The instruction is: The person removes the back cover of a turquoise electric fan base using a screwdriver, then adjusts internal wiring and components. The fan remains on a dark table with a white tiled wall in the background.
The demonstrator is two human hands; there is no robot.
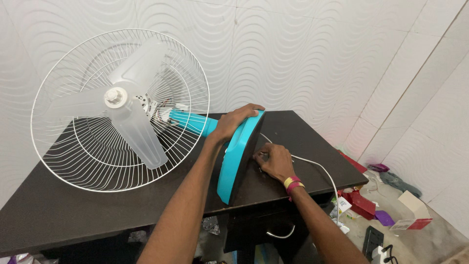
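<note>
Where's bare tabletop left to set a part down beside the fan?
Bare dark table behind and right of the turquoise fan base, up to the white cord. A front strip lies below the wire guard. Crowded: left hand and right hand at the base.

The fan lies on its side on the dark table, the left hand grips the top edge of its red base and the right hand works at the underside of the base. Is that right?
Not quite: the base is turquoise, not red, as the head view shows. The rest holds: the fan lies on its side on the dark table, the left hand grips the base's top edge and the right hand works at its underside.
</note>
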